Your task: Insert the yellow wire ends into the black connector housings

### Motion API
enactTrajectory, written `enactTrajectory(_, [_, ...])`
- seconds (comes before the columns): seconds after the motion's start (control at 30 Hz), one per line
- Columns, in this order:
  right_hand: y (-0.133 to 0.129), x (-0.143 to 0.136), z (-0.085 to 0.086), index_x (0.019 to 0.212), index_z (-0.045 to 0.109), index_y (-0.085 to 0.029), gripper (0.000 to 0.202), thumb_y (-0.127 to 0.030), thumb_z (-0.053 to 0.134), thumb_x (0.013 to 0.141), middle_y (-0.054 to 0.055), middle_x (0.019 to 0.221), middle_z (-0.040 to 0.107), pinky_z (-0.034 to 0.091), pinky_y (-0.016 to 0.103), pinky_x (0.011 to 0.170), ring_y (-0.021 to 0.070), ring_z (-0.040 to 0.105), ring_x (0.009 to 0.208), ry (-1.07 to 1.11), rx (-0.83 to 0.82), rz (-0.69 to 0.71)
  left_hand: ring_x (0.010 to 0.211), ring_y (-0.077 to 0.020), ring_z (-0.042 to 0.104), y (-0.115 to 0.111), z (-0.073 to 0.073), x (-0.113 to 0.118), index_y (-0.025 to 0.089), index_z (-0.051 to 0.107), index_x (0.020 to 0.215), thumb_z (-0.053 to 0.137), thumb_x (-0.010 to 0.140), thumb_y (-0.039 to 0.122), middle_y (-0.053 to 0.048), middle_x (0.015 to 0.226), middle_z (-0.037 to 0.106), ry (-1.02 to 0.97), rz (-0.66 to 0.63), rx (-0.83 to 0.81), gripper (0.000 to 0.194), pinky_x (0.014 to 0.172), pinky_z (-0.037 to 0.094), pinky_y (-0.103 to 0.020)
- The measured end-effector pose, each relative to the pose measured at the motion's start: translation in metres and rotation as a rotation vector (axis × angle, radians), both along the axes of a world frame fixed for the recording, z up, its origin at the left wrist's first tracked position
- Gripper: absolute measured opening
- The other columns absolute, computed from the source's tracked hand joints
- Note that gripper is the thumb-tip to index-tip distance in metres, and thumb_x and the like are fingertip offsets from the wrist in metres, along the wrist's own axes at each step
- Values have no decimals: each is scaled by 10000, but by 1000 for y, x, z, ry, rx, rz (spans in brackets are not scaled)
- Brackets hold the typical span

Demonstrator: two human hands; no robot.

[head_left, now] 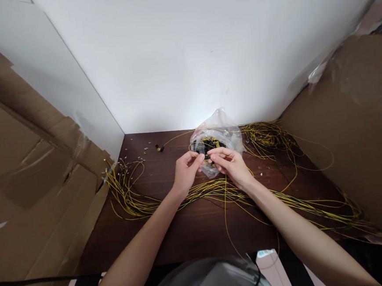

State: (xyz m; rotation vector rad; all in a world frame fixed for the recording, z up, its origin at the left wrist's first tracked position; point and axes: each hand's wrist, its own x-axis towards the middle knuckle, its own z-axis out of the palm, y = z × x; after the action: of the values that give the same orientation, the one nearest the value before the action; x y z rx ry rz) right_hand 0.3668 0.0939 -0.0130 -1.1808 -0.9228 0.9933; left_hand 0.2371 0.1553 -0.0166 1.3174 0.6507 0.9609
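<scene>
My left hand [189, 168] and my right hand [230, 164] are close together over a clear plastic bag [232, 135] on the dark brown table. The bag holds small black and yellow parts [212, 143]. Thumb and forefinger of each hand are pinched together, the left around something I cannot make out. Between the right fingertips there is a small dark piece, too small to name. Thin yellow wire runs near both hands. Just below the hands, a long bundle of yellow and black wires [211, 189] crosses the table beneath my forearms.
Coiled yellow wire [265, 137] lies at the back right. A small black and yellow part [160, 148] and tiny pale bits lie back left. Cardboard [38, 181] stands left, more cardboard [345, 126] right, with a white wall [184, 55] behind.
</scene>
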Motion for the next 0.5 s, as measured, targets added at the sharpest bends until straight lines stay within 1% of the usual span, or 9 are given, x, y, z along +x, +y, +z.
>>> enactTrajectory(0.13, [0, -2, 2, 814, 662, -184, 255, -355, 719, 634, -9, 630, 592, 323, 186, 412, 59, 419, 473, -43, 0, 30, 506, -64, 452, -1, 1, 0, 130, 567, 668, 647, 708, 333, 17, 570, 532, 7, -25, 7, 222, 491, 396, -181])
enactTrajectory(0.23, [0, -5, 3, 760, 659, -181, 236, -343, 735, 605, -29, 583, 553, 371, 211, 450, 68, 427, 478, -92, 11, 20, 494, -65, 437, -2, 1, 0, 132, 565, 669, 643, 713, 350, 27, 533, 499, 15, -38, 7, 236, 482, 383, -180])
enactTrajectory(0.37, [0, -5, 2, 753, 660, -178, 224, -345, 726, 618, -29, 572, 553, 374, 221, 461, 70, 429, 468, -112, 6, -15, 494, -64, 435, -1, 0, 0, 134, 534, 654, 627, 729, 369, 29, 536, 482, 7, -49, -7, 264, 490, 384, -186])
enactTrajectory(0.5, [1, -1, 1, 771, 661, -178, 237, -371, 708, 643, -12, 600, 578, 371, 222, 463, 77, 439, 480, -116, 1, -76, 512, -66, 441, 3, -1, 1, 142, 496, 667, 610, 743, 382, 24, 575, 486, -68, -31, -64, 276, 499, 401, -195])
